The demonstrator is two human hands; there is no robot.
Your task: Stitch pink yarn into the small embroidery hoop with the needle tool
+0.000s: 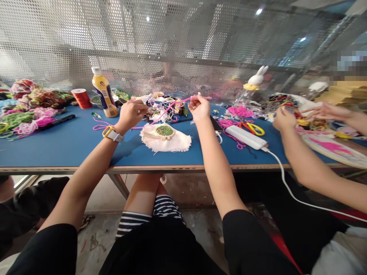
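Note:
My right hand (pixel 200 108) is raised over the table, its fingers pinched on a strand of bright pink yarn (pixel 169 108). From there the yarn slants down to the left, towards the tabletop below my left hand. My left hand (pixel 133 114) has its fingers curled together; whatever they hold, if anything, is too small to make out. Between and below my hands lies a white fringed cloth (pixel 147 142) with a small round embroidery hoop (pixel 165 131). Green stitching and a small pink patch fill the hoop. Behind it sits a tangled heap of mixed yarn (pixel 163 112).
A yellow drink bottle (pixel 104 95) and a red thread spool (pixel 82 98) stand at the left, beside yarn piles (pixel 43 99). Right of me are a white power strip (pixel 246 137) with its cord, orange-yellow scissors (pixel 254 128) and another person's hands (pixel 285 118). Perforated metal panels (pixel 177 46) rise behind.

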